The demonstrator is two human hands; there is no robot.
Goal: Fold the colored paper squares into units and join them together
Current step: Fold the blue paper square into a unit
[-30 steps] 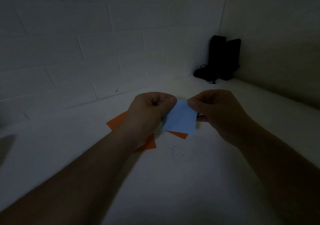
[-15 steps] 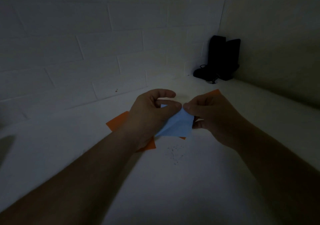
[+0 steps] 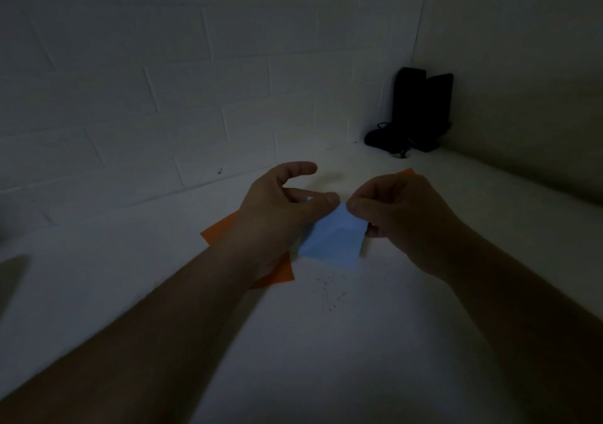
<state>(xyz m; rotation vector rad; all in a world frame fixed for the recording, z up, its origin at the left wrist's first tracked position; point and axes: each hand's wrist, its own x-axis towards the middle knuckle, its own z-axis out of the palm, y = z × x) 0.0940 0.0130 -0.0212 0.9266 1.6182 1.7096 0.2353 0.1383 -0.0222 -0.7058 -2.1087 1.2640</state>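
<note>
Both hands pinch the blue paper (image 3: 332, 240) between them, left hand (image 3: 280, 218) and right hand (image 3: 404, 218) meeting at its far corner; orange paper (image 3: 277, 275) lies beneath the left.

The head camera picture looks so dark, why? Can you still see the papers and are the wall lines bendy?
In the head view the light is dim and the arms near the bottom fall into shadow; the blue paper and orange paper still show their colour; the wall's block lines curve from the wide lens; the black objects in the corner show no detail.
</note>
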